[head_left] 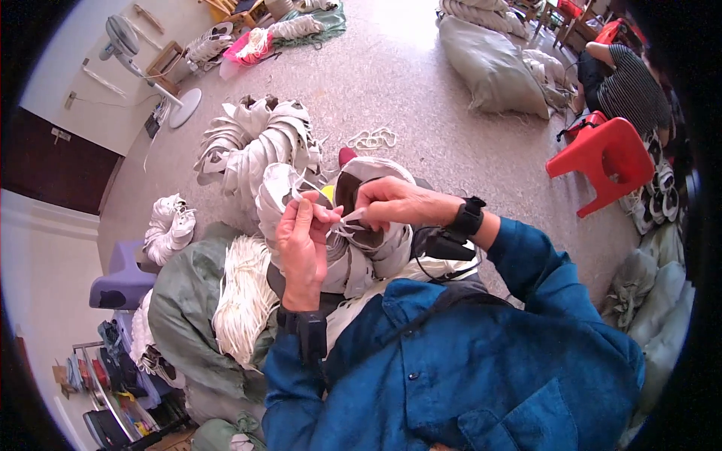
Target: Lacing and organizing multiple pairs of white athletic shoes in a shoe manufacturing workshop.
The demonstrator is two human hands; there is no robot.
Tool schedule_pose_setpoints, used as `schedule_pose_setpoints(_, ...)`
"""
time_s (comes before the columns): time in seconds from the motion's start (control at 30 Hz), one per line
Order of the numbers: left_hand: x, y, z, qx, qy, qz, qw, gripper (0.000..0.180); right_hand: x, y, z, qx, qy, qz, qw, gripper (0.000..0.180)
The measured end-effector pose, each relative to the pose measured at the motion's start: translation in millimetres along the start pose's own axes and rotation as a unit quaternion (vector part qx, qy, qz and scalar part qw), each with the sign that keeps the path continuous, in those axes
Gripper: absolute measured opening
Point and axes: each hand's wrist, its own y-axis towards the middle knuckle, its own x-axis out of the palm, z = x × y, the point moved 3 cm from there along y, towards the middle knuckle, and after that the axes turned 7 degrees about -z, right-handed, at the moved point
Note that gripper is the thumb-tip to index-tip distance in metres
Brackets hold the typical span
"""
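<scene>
Your blue jacket front (466, 361) fills the lower field, both forearms rising from it to meet over your lap. Left hand (304, 244): fingers curled shut, its grip pinching the white lace (347, 222) against the thumb. Right hand (391, 201): grip likewise closed on the same lace, a little further along, fingertips touching those of the left. The white shoe upper (368, 248) lies directly beneath both hands, resting on your lap among others of its kind — the lace end is hard to tell from the fingers at this scale. A bundle of loose laces (244, 297) sits on a green sack (188, 316) just beside your left elbow; a stacked pile of finished uppers (256, 143) lies on the floor beyond.

Hazards, as judged from this position: the lace tip is short past the pinch, so a slackened thumb would let it slip out of the eyelet; the upper is unsupported by either hand — a tug could slide it off your lap.
</scene>
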Motion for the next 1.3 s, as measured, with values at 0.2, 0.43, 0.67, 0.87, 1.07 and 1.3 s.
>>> schedule_pose_setpoints(0.2, -0.3, 1.0, -3.1, -0.039, -0.002, -0.014, 0.999, 0.018, 5.2, -10.4, -5.6, -0.107, -0.288, 0.036, 0.951, 0.021)
schedule_pose_setpoints(0.43, -10.8, 0.6, -8.5, -0.021, 0.016, 0.011, 1.000, 0.016, 4.0, -5.6, 3.3, -0.116, -0.217, 0.090, 0.965, 0.018)
schedule_pose_setpoints(0.67, 7.4, 1.1, -15.0, -0.085, 0.473, -0.163, 0.862, 0.031, 6.2, -5.0, -5.1, -0.074, 0.014, 0.077, 0.994, 0.017)
schedule_pose_setpoints(0.87, 4.5, -17.3, 10.5, -0.105, 0.689, -0.217, 0.683, 0.033, -15.6, -60.2, -14.5, -0.150, 0.153, 0.161, 0.964, 0.017)
schedule_pose_setpoints(1.07, -7.2, -15.5, -6.3, -0.155, 0.778, -0.353, 0.496, 0.034, -36.4, -106.6, 60.9, -0.084, 0.128, 0.329, 0.932, 0.015)
schedule_pose_setpoints(1.3, -12.5, -3.2, 50.3, -0.343, 0.362, -0.123, 0.858, 0.020, -14.3, -107.4, 133.3, 0.028, 0.034, 0.236, 0.971, 0.015)
